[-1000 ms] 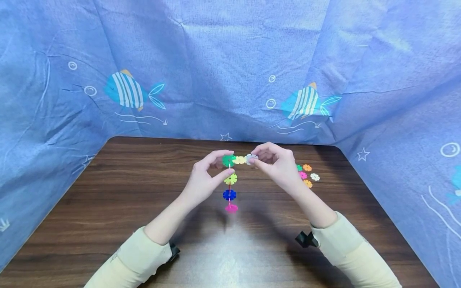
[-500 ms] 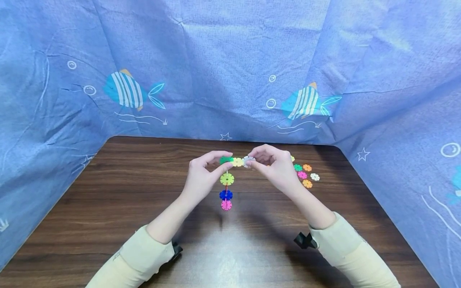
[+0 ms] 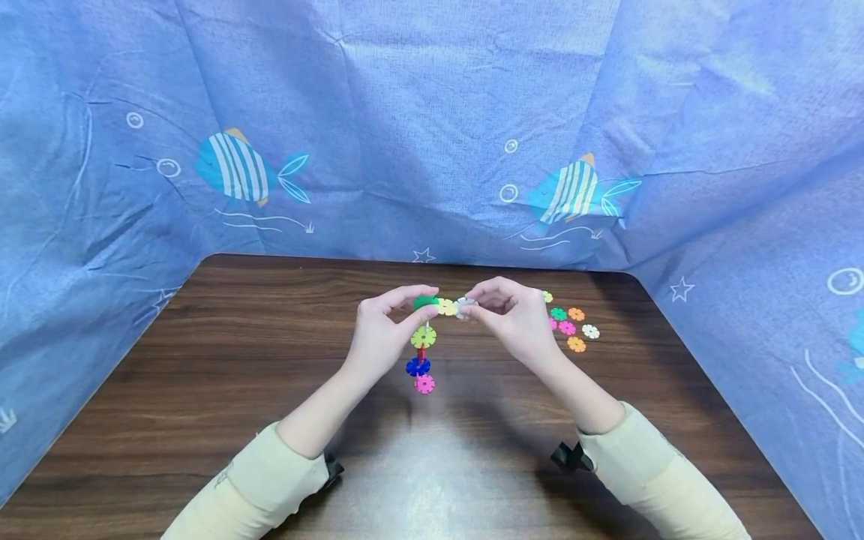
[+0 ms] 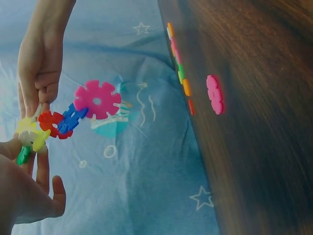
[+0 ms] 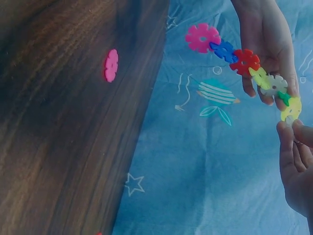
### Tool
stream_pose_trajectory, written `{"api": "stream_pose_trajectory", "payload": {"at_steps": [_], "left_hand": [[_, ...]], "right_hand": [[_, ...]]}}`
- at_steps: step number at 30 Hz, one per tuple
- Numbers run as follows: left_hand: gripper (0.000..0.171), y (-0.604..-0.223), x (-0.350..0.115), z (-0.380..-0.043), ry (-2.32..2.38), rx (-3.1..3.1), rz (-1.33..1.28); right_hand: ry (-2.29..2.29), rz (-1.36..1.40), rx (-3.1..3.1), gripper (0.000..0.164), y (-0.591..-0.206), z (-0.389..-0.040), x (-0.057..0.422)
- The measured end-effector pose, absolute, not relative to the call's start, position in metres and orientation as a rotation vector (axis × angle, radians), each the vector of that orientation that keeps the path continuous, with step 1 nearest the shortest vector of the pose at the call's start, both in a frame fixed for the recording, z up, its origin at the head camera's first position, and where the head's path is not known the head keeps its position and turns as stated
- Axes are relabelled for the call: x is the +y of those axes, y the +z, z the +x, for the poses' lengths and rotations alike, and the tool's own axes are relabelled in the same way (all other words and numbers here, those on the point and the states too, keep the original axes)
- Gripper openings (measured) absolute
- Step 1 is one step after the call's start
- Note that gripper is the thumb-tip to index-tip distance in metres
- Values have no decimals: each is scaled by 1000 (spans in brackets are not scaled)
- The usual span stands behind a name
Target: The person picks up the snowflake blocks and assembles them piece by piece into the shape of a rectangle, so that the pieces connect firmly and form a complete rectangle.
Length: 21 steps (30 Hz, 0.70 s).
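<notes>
A chain of flower-shaped notched plastic discs hangs between the hands, above the table. My left hand (image 3: 386,326) pinches its green disc (image 3: 425,301) between thumb and fingers. To the right of that is a pale yellow disc (image 3: 446,307). My right hand (image 3: 509,315) pinches a whitish disc (image 3: 464,307) right at the pale yellow one's edge. Below the left thumb, the chain runs down through a yellow-green disc (image 3: 424,337), a red disc (image 5: 245,62) and a blue disc (image 3: 418,367) to a pink disc (image 5: 203,38) at the end. Fingers partly cover the green and whitish discs.
Several loose discs lie on the dark wooden table (image 3: 270,337) at the right, among them an orange disc (image 3: 577,344) and a white disc (image 3: 590,331). Both wrist views show a separate pink disc (image 4: 215,94) on the table. A blue fish-print cloth (image 3: 418,135) surrounds the table.
The chain and both hands have shifted slightly left and down. The hanging part has turned, so its pink end disc shows more face-on. Both hands keep their pinch.
</notes>
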<state>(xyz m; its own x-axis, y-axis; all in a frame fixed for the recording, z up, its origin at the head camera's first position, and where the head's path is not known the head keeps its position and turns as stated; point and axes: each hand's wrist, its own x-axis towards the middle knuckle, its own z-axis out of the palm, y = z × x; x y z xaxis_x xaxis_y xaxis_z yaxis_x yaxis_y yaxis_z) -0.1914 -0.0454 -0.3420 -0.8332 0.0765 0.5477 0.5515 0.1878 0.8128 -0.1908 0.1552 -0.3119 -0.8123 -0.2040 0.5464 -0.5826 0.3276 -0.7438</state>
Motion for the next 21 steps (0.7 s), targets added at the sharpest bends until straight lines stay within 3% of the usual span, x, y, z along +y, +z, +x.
{"api": "stream_pose_trajectory", "payload": {"at_steps": [14, 21], "left_hand": [[24, -352, -42, -192, -1721, -2107, -608], [35, -350, -43, -192, -1892, -2135, -630]], "right_hand": [[1494, 720, -2242, 16, -327, -202, 160], [1631, 695, -2301, 18, -328, -209, 167]]}}
